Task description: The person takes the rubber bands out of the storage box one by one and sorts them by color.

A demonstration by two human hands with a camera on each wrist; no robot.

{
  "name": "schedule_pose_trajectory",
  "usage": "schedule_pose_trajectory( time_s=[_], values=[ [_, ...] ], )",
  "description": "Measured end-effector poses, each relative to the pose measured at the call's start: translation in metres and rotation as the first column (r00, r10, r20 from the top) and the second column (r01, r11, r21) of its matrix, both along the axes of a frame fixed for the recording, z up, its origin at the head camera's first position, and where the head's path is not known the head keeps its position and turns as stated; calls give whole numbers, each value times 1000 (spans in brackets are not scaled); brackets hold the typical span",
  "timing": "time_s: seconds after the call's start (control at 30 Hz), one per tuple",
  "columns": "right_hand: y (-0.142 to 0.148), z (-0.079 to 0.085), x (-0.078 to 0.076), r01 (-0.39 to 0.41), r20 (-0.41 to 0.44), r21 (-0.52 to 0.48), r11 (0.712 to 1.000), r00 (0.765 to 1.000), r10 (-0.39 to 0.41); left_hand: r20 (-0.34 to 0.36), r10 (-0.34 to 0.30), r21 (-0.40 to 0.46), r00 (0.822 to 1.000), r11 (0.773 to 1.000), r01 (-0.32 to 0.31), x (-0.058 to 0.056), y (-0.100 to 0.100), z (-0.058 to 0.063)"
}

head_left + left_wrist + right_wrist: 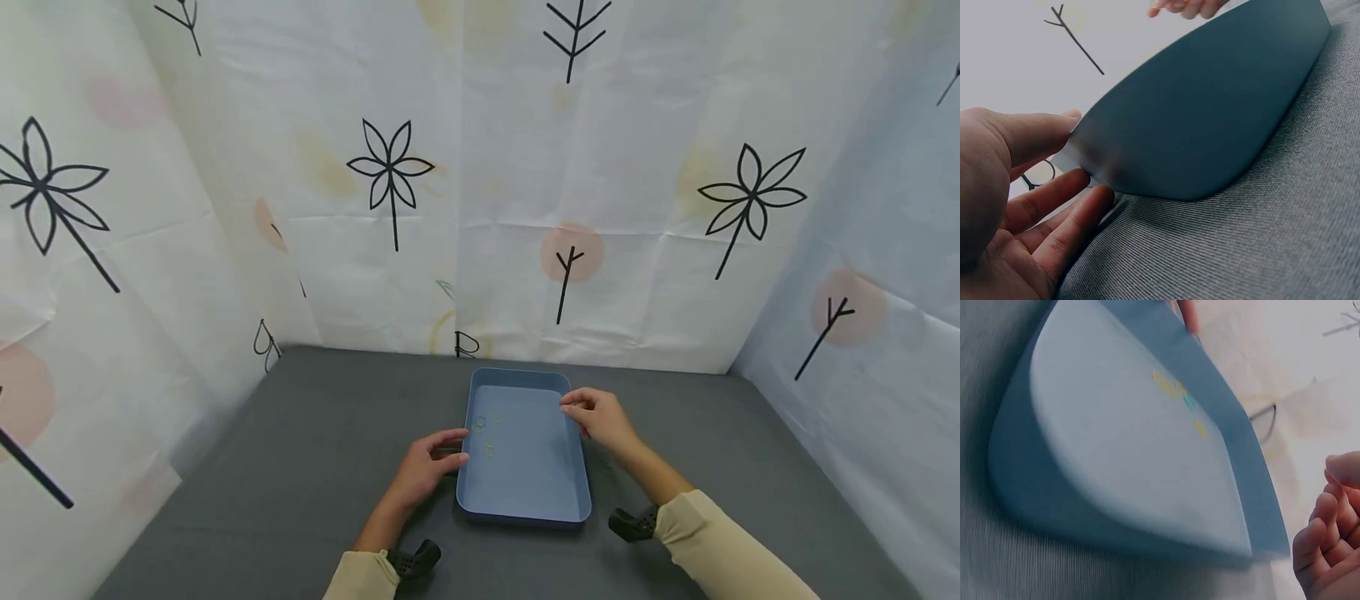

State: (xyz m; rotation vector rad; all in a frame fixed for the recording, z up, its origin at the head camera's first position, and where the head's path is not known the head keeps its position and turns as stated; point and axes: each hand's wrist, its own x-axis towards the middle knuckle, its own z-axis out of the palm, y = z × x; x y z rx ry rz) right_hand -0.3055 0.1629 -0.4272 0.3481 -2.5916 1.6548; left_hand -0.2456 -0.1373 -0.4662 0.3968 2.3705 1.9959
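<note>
A shallow blue tray [525, 492] lies on the dark grey tabletop. Several small thin yellow loops [1165, 384] and a green loop [1189, 402] are scattered on its floor, toward the left side. My left hand [423, 471] is at the tray's left side, its thumb at the rim and its fairly straight fingertips against the outer wall. Above the right rim is my right hand [600, 417], fingers curled and thumb close to the index fingertip. I cannot tell whether a tiny thing sits between those tips.
Dark grey cloth [315, 467] covers the tabletop around the tray. White sheets with plant drawings [495, 183] stand behind and on both sides. Dark devices [633, 525] are worn on both wrists, below cream sleeves [720, 550].
</note>
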Motion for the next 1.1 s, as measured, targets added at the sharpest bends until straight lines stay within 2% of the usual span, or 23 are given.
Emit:
schedule_pose_trajectory(
  time_s=[0.2, 0.5, 0.6, 0.77, 0.9, 1.1],
  values=[
    [-31, 4, -7, -34, -2, -1, 999, 999, 34, 5, 0, -11, 1000, 1000, 0, 1, 0, 3],
    [-66, -5, -25, -29, 31, -7, 1000, 999, 29, 19, 5, 4, 1000, 1000, -5, 1, 0, 2],
    [-75, -9, -30, -28, 66, -2, 1000, 997, 28, 20, 3, 9, 1000, 1000, -3, 0, -1, 1],
    [-86, -15, -37, -95, 148, 61, 994, 985, 85, 25, 3, 8, 1000, 1000, -3, -2, -2, 0],
    [-95, -21, -41, -142, 158, 120, 982, 980, 122, 25, 7, 10, 1000, 1000, -7, -3, -2, -2],
    [-101, -33, -47, -144, 146, 154, 977, 982, 122, 18, -7, 12, 1000, 1000, 7, -2, -1, 0]
  ],
)
